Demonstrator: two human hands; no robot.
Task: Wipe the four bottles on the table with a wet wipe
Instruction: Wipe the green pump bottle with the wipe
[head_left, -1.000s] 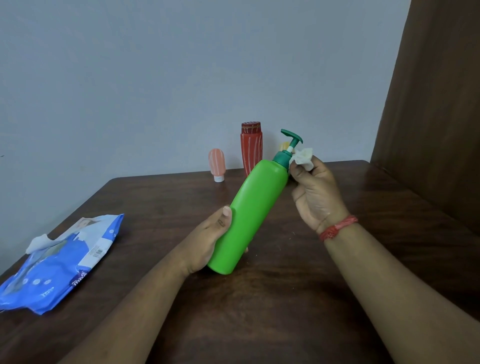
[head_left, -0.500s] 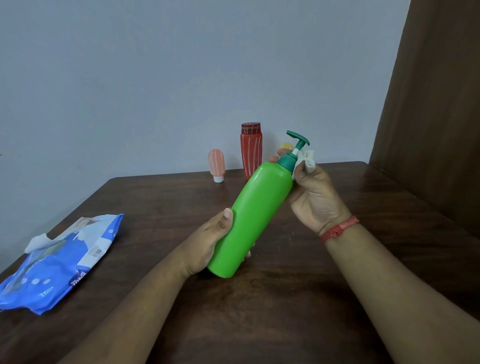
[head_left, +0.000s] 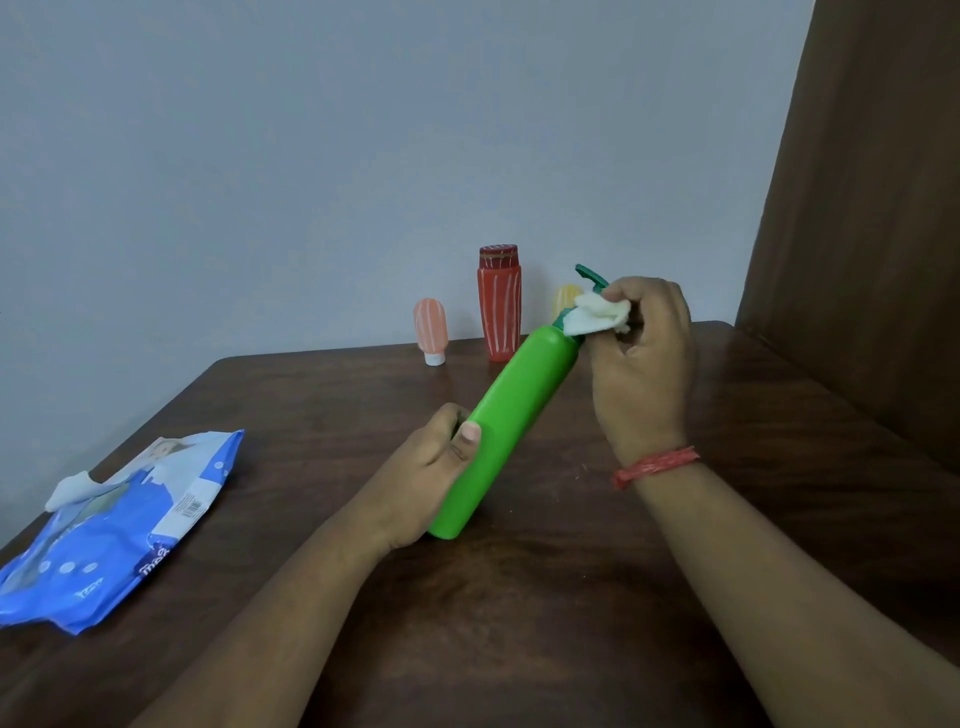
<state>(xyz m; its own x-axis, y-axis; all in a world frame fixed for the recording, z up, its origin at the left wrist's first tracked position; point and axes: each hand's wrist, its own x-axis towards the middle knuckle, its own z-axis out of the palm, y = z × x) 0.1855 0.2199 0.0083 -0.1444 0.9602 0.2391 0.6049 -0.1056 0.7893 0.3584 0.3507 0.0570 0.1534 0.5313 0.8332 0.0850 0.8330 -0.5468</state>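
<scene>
My left hand (head_left: 436, 462) grips the green bottle (head_left: 511, 415) low; my right hand (head_left: 641, 358) pinches the wipe (head_left: 595, 314) over its pump neck, half hiding the yellow bottle (head_left: 566, 297) behind.

Four bottles in all — one green pump bottle (head_left: 511, 421), one tall red bottle (head_left: 499, 306), one small pink tube bottle (head_left: 430, 328), one yellow bottle (head_left: 566, 297) mostly hidden. One crumpled wet wipe (head_left: 597, 314), one blue wipes pack (head_left: 111, 530) — and two hands, left hand (head_left: 434, 467) and right hand (head_left: 644, 364), over one worktop (head_left: 571, 597).
</scene>
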